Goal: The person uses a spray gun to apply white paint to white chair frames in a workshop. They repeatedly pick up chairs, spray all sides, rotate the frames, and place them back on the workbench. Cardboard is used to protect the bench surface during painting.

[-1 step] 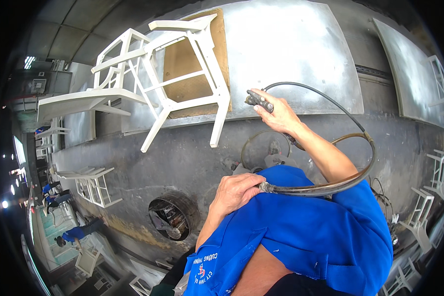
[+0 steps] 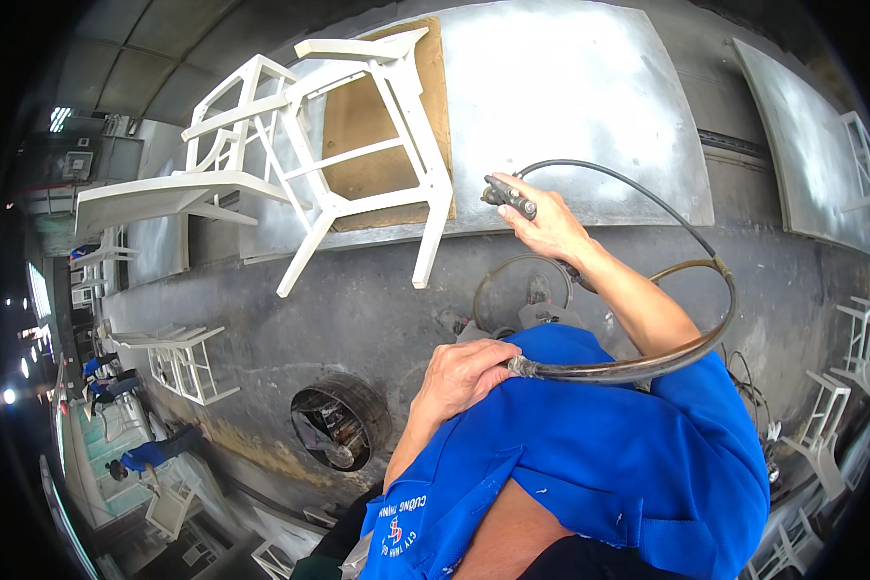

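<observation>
A dark spray gun (image 2: 510, 197) is gripped in my right hand (image 2: 554, 226), with its nozzle end toward the white chair frame. Closed round the wrapped end of a hose (image 2: 638, 371), my left hand (image 2: 462, 375) stays low in front of my blue shirt. From there the hose bends up past my right forearm, and a thinner black hose (image 2: 614, 172) arches over to the gun. The chair frame (image 2: 382, 203) lies tipped over on a brown board (image 2: 356, 155), its legs pointing toward me. My left fingertips are partly hidden.
A pale metal panel (image 2: 570, 116) lies beneath the board. Left of the chair frame stands another white chair (image 2: 188, 188). A round metal drum (image 2: 340, 425) sits on the floor, with stacked white chairs (image 2: 186, 365) beyond it. At far left, a co-worker (image 2: 150, 456) bends over furniture.
</observation>
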A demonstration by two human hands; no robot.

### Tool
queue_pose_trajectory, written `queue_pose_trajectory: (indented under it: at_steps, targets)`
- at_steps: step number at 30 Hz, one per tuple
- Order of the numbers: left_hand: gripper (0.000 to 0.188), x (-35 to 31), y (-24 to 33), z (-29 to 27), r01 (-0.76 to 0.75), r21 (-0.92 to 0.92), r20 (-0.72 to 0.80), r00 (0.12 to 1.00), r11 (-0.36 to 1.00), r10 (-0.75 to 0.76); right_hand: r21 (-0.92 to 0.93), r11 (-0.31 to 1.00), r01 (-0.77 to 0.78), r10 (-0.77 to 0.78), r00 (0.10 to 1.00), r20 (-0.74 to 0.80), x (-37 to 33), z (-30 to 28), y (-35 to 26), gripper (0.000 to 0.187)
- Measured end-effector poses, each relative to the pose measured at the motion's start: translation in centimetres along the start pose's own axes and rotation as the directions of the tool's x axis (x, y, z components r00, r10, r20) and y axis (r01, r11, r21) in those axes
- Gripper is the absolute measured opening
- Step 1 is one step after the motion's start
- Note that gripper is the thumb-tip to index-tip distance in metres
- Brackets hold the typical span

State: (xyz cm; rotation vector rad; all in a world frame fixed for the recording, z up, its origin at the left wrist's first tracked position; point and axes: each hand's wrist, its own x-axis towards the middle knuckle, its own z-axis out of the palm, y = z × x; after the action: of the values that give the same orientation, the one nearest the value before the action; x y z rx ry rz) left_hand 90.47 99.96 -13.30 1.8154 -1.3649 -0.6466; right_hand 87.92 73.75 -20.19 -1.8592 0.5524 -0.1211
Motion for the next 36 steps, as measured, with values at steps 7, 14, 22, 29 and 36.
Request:
queue_pose_trajectory:
  at_steps: [7,14,22,29,36]
  targets:
    - [0.029,-1.0,-0.4,0.0,0.03,0.035,-0.043,0.999,0.999,-0.029,0.03,0.994,0.109,-0.105,0.987,-0.126,2.6,-0.3,-1.4,0.049]
    - [0.028,-2.0,-0.7,-0.3,0.045,0.011,-0.085,0.995,0.999,-0.044,0.022,0.957,0.289,-0.266,0.907,-0.326,5.7,-2.2,-4.9,0.048]
    - [0.028,-2.3,-1.1,-0.6,0.067,0.005,-0.122,0.99,0.998,-0.066,0.031,0.96,0.279,-0.259,0.922,-0.288,6.8,-2.2,-5.1,0.048]
    - [0.028,-2.1,-1.2,-0.8,0.076,0.005,-0.096,0.993,0.997,-0.075,0.017,1.0,-0.012,0.013,0.999,-0.051,4.2,0.4,-1.6,0.049]
    - [0.027,-2.2,-1.8,-2.1,0.084,0.026,-0.089,0.993,0.996,-0.081,-0.045,0.997,0.062,-0.067,0.992,-0.11,4.9,1.4,-2.0,0.049]
